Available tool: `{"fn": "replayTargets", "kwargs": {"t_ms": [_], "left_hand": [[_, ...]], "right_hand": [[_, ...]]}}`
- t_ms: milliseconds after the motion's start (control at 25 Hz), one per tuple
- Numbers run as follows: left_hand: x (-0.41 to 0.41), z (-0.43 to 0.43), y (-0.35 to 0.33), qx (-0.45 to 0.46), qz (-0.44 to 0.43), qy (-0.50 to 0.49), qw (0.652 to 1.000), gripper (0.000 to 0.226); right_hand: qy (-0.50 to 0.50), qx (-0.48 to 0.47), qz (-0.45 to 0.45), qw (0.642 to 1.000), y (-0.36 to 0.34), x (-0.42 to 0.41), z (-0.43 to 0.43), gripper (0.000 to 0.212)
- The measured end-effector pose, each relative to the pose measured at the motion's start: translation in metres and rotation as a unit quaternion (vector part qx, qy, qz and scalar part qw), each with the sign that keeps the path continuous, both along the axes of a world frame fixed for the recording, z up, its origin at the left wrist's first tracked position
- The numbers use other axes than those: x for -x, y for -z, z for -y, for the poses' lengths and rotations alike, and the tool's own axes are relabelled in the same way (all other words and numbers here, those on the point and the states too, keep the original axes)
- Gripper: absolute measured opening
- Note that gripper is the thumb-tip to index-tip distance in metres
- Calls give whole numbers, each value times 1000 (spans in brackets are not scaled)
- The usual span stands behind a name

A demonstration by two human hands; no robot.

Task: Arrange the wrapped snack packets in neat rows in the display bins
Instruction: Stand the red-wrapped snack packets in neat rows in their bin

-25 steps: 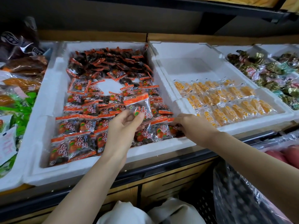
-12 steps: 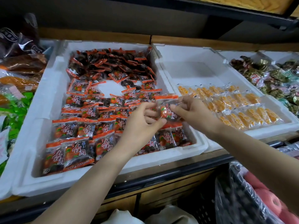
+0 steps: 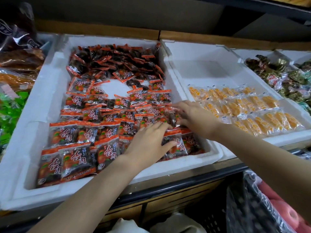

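Observation:
A white foam bin [image 3: 42,101] holds several red-and-black snack packets [image 3: 74,158], in overlapping rows at the front and a loose heap at the back. My left hand [image 3: 148,143] lies flat on the packets near the front right, fingers straight and pressing them down. My right hand [image 3: 193,118] reaches in from the right and its fingers pinch one dark packet [image 3: 173,117] at the right end of a middle row. A second foam bin [image 3: 210,71] to the right holds rows of orange packets [image 3: 249,111] in its front half.
Bags of green and brown snacks [image 3: 11,105] lie at the far left. Mixed foil sweets [image 3: 286,81] fill bins at the far right. A dark shelf hangs above. Below the counter sit a black crate [image 3: 249,207] with pink items and white bags [image 3: 168,224].
Both hands came down from holding a packet above the bin. The left hand let go and now lies flat on the front rows; the right hand lowered the packet into the middle row.

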State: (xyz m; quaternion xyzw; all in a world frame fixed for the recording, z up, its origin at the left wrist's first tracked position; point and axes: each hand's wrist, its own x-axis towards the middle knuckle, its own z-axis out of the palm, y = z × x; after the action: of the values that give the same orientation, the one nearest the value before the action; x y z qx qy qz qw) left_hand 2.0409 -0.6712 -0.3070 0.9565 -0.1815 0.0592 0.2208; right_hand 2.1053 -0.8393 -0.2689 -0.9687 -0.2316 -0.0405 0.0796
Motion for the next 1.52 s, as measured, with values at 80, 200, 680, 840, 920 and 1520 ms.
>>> {"fn": "replayTargets", "kwargs": {"t_ms": [80, 200, 680, 840, 920, 1520], "left_hand": [[-1, 0, 2, -4, 4, 1, 1000, 55], [-1, 0, 5, -3, 9, 4, 1000, 54], [-84, -60, -28, 22, 19, -73, 997, 50], [-151, -80, -18, 27, -39, -118, 992, 55], [-182, -85, -10, 24, -63, -131, 989, 58], [-251, -96, -11, 194, -85, -272, 939, 50]], "right_hand": [[-47, 61, -10, 997, 0, -1, 4, 55], [-34, 96, -26, 994, -1, -7, 2, 49], [-13, -84, -2, 996, -24, -72, -39, 49], [-19, -45, 21, 999, -6, -126, -68, 56], [-7, -26, 74, 997, 1, -153, -79, 61], [161, 1, 169, 972, -15, -213, -96, 20]]}}
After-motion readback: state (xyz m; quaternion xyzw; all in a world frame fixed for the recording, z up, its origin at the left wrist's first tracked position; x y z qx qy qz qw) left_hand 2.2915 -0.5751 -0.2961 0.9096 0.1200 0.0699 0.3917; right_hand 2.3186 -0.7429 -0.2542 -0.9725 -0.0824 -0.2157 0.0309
